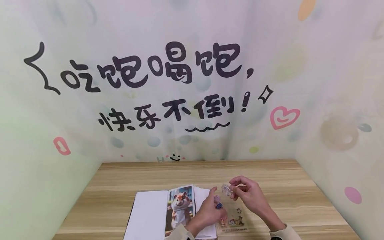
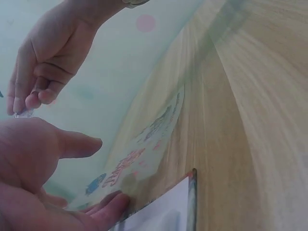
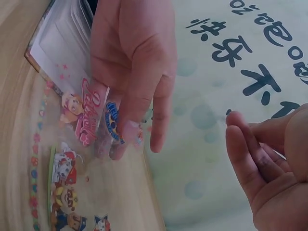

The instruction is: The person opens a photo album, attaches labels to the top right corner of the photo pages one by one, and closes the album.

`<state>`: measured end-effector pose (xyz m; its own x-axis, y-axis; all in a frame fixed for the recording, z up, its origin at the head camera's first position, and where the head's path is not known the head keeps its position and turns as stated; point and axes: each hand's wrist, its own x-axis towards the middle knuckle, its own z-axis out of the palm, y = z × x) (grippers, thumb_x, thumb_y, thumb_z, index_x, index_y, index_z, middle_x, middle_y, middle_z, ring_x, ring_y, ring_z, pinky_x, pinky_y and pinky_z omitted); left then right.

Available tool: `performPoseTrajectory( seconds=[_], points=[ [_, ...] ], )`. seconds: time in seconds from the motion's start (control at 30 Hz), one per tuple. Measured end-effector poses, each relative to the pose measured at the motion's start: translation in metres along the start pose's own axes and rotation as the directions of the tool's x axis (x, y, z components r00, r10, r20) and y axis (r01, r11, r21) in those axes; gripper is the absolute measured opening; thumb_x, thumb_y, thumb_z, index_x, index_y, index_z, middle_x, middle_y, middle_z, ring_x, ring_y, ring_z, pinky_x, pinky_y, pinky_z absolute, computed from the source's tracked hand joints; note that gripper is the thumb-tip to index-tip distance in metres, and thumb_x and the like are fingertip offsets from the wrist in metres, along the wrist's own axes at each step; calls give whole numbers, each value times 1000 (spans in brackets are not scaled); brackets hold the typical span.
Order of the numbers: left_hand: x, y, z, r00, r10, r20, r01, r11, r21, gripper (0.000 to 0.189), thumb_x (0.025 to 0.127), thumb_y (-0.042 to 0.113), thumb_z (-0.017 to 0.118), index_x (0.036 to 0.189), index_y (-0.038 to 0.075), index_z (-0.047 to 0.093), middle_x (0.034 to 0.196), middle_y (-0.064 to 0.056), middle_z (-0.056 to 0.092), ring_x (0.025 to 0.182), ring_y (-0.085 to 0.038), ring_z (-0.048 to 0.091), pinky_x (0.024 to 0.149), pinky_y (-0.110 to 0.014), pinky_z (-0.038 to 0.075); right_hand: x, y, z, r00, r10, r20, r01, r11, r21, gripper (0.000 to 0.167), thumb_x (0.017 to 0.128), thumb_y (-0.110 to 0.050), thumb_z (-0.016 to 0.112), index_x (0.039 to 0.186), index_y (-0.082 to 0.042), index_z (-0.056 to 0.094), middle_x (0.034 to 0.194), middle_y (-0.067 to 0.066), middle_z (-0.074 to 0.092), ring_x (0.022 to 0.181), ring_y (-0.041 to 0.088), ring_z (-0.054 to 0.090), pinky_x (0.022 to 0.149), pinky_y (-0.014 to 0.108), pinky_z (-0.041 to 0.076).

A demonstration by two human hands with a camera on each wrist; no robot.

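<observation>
My right hand (image 1: 250, 196) is raised over the table and pinches a small, clear, glittery sticker (image 1: 226, 190) between thumb and fingertips. Only a bit of that sticker (image 2: 23, 114) shows in the left wrist view. Below lies a transparent sticker sheet (image 1: 235, 230) with cartoon puppies, pink lettering (image 3: 86, 115) and a blue badge (image 3: 112, 122). My left hand (image 1: 208, 210) is over the sheet's left side, thumb extended and fingers loosely straight at the sheet. Whether those fingers lift the sheet, I cannot tell. Left of it is an open album (image 1: 148, 210).
A picture of a cartoon hamster (image 1: 180, 210) in an apron shows on the album's page. The wood-grain table (image 1: 120, 176) runs back to a printed curtain (image 1: 195, 143) with large dark lettering, and similar cloth hangs at both sides.
</observation>
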<state>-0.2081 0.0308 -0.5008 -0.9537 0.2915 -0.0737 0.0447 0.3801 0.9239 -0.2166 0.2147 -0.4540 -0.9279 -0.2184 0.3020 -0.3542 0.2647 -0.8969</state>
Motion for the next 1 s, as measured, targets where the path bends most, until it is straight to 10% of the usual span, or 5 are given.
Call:
performPoseTrajectory(
  seconds=[0.73, 1.0],
  points=[
    [-1, 13, -14, 997, 50, -58, -56, 993, -102, 71, 86, 14, 68, 148, 2, 36, 146, -29, 42, 135, -44, 42, 106, -60, 38, -1, -1, 2, 997, 17, 72, -18, 1000, 19, 23, 93, 1, 64, 115, 6, 60, 98, 23, 72, 86, 8, 71, 77, 26, 58],
    [-10, 15, -33, 965, 179, -191, -209, 967, -149, 55, 86, 9, 67, 138, 3, 47, 135, -23, 51, 129, -44, 47, 110, -53, 38, 0, 1, 6, 998, 7, 58, -8, 1000, 24, 25, 90, 3, 68, 114, 5, 62, 102, 21, 71, 88, 11, 70, 79, 29, 59]
  ],
)
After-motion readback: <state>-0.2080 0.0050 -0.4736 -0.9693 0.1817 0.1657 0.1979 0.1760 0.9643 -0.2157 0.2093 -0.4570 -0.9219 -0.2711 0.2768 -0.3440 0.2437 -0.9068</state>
